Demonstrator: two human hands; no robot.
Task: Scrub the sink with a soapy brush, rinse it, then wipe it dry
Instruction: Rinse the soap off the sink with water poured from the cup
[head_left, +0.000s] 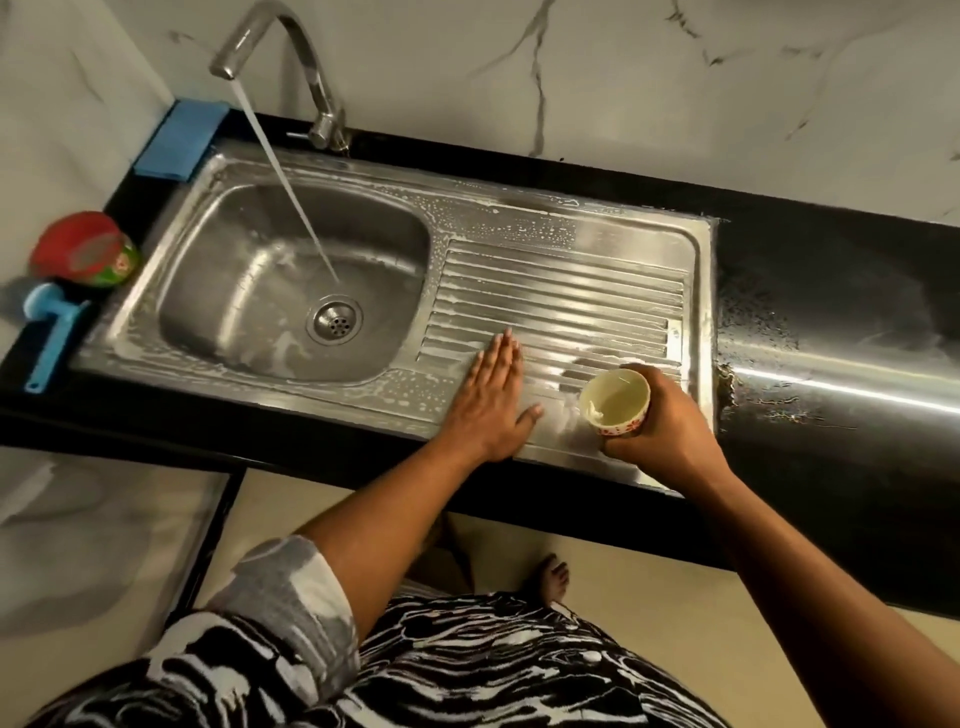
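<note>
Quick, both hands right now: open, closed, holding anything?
Left hand: open, flat on the drainboard.
Right hand: closed around a small cup.

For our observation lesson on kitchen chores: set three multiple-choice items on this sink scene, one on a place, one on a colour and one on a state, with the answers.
1. Where is the cup? A on the floor; B in the right hand, over the drainboard; C upside down on the counter.
2. What colour is the brush? A blue; B red; C yellow.
3. What state is the tap in? A off; B wrapped in a cloth; C running.
Answers: 1 B, fingers curl round it above the ridged board. 2 A, its head and handle are light blue. 3 C, a stream falls into the basin.
</note>
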